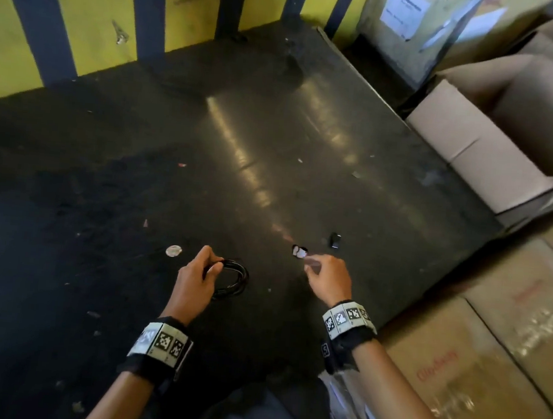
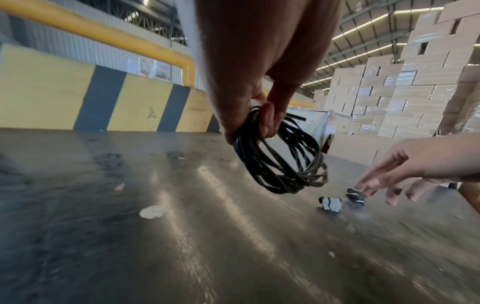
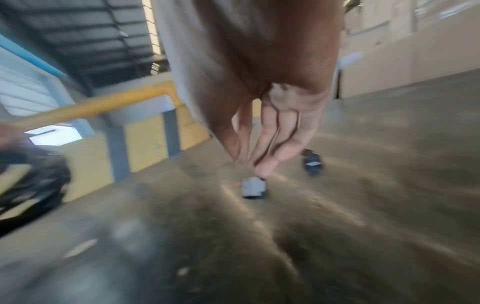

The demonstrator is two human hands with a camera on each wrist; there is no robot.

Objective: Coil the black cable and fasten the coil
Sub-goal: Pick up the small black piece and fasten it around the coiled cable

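The black cable [image 1: 234, 277] is wound into a coil of several loops, and my left hand [image 1: 197, 276] grips it at one side just above the dark floor. In the left wrist view the coil [image 2: 280, 162] hangs below the curled fingers [image 2: 267, 121]. My right hand [image 1: 324, 275] reaches forward with fingers extended and holds nothing. Its fingertips [image 3: 262, 168] hover just above a small black-and-white fastener [image 1: 299, 252], also seen as a fastener [image 3: 253, 188] in the blurred right wrist view. A second small black piece [image 1: 334, 240] lies a little farther right.
Dark shiny floor [image 1: 274, 142] spreads ahead, with a pale round scrap [image 1: 173, 250] left of the coil. A yellow-and-dark striped barrier [image 1: 84, 25] closes the far side. Cardboard boxes [image 1: 509, 129] stand along the right; more boxes [image 1: 507, 346] sit close to my right arm.
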